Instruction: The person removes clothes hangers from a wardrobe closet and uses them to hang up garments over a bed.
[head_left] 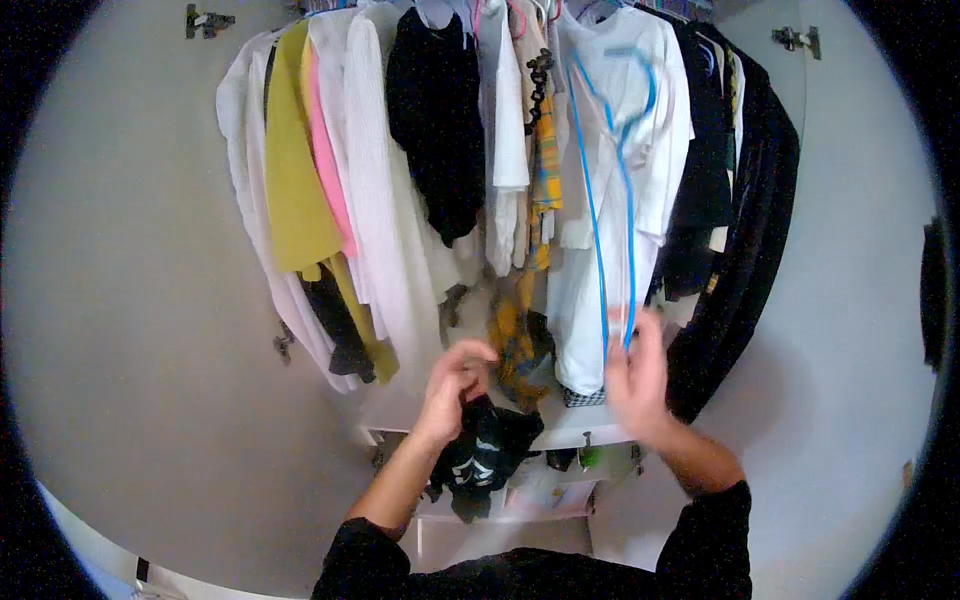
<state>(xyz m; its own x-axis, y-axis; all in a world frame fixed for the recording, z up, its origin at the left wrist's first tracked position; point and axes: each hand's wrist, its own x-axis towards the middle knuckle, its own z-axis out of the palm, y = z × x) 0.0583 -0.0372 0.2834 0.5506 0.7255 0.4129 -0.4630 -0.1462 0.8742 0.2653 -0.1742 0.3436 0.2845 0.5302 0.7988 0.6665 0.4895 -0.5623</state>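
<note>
My right hand [640,385] is closed around the lower end of a thin blue clothes hanger [628,200]. The hanger stands upright in front of a long white garment [590,300], its hook at the top; it and the hand are slightly blurred. My left hand [458,390] is raised with its fingers loosely curved and apart, and nothing shows between them. Just below it, a black garment with a white print [480,460] hangs over the shelf edge. A crumpled yellow-and-dark garment [515,350] lies to the right of the left hand.
Many clothes hang across the wardrobe, among them a mustard garment [298,160], a black top [437,120] and dark garments [755,190] at right. White doors [130,300] flank both sides. Under the shelf edge [565,438] is a lower compartment with small items.
</note>
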